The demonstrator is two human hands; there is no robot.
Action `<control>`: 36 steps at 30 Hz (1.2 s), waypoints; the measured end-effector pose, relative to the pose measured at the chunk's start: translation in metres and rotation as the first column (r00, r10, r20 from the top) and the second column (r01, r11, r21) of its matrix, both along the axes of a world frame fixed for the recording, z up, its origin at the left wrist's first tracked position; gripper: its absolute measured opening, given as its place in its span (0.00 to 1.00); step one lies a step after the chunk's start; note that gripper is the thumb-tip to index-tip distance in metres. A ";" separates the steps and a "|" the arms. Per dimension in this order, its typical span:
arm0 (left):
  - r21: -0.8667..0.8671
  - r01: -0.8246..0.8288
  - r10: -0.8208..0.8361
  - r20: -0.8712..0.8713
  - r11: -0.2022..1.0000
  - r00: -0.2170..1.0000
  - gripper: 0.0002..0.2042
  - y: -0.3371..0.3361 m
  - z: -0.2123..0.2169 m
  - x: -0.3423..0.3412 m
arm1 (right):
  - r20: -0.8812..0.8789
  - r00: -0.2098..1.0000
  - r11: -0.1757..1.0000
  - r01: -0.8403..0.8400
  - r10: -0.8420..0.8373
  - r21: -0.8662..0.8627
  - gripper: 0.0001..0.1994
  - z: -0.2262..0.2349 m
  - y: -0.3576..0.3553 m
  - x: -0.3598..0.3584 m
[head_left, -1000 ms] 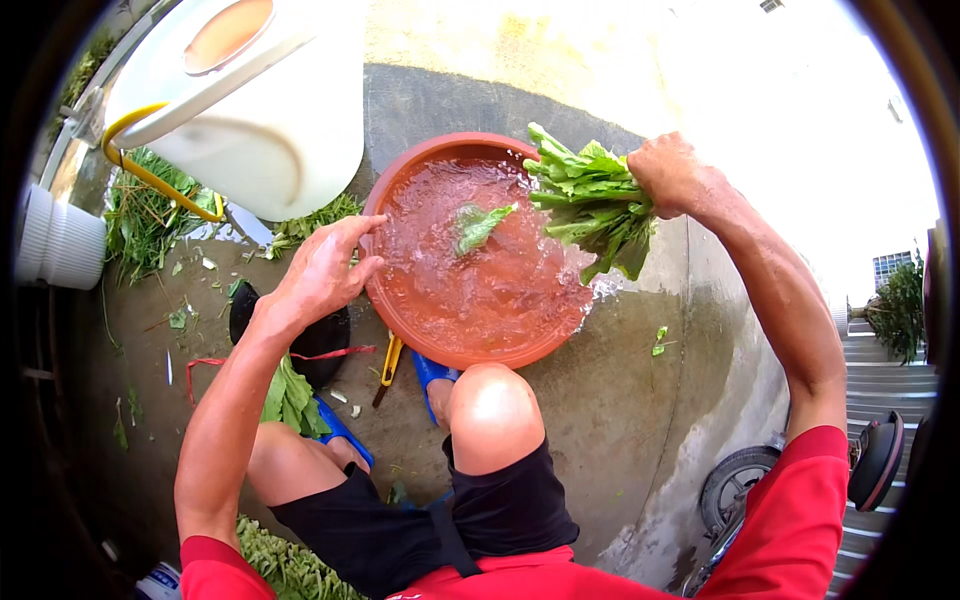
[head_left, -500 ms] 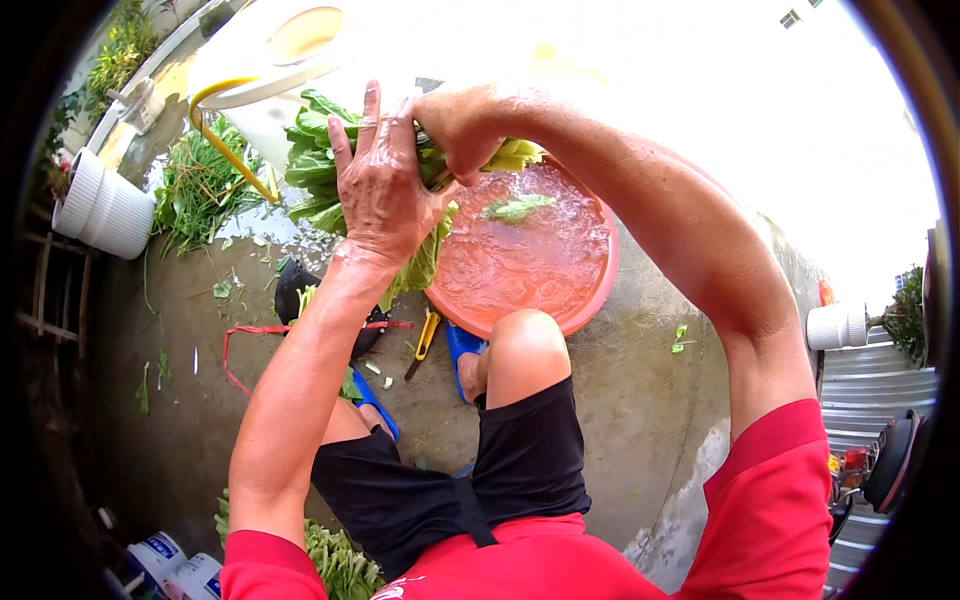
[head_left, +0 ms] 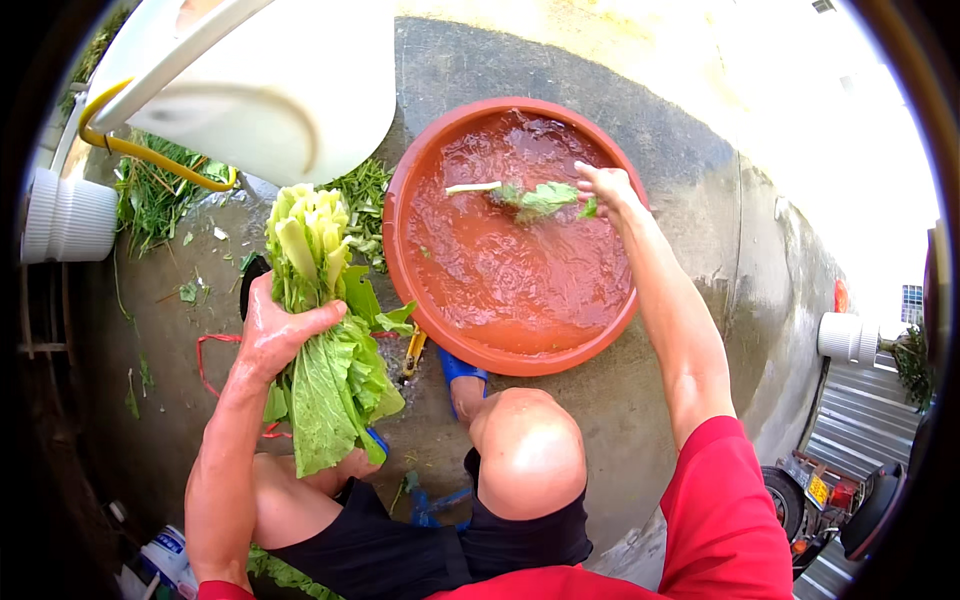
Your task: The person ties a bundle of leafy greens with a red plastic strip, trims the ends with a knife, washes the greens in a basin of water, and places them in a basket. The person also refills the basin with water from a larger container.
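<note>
My left hand (head_left: 272, 330) is wrapped round a bunch of leafy greens (head_left: 335, 390), its cut pale stalks pointing away from me and its wide leaves hanging toward my knees. The bunch is beside the near left side of a round red-brown basin (head_left: 400, 185) of rippling water. Over the basin's right part, my right hand (head_left: 608, 190) reaches out with fingers stretched and apart. Close to its fingertips a loose green leaf (head_left: 548, 199) with a pale stalk floats in the water. A small green piece shows beside the fingers; whether they touch it is unclear.
A large white bucket (head_left: 350, 90) with a yellow hose (head_left: 160, 158) stands at the far left. Cut greens (head_left: 145, 200) lie by a white ribbed pot (head_left: 68, 215). A yellow-handled knife (head_left: 415, 350) rests near my blue slipper (head_left: 463, 368). A motorbike (head_left: 815, 490) stands at the right.
My hands were together on the greens, up by the basin's left edge. Now the left holds the bunch nearer me, stalks turned away, while the right has let go and moved right over the water.
</note>
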State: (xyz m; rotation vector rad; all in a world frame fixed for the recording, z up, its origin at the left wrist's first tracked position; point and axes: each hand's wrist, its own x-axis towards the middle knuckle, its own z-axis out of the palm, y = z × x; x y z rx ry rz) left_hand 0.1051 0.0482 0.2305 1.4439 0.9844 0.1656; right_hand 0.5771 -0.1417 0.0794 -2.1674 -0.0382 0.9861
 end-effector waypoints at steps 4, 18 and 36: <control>-0.169 -0.086 0.090 0.016 0.982 0.996 0.28 0.001 -0.001 -0.008 | -0.132 0.869 0.876 0.483 -0.478 0.009 0.38 -0.128 -0.064 0.034; -0.294 -0.178 0.225 0.136 0.939 0.965 0.31 0.009 0.006 -0.025 | 0.714 0.450 0.739 -0.659 0.536 -0.139 0.10 -0.009 0.050 -0.080; -0.341 -0.217 0.301 0.214 0.914 0.929 0.30 -0.001 0.009 -0.084 | 0.671 -0.090 0.507 -0.584 0.736 -0.634 0.09 -0.047 0.038 -0.160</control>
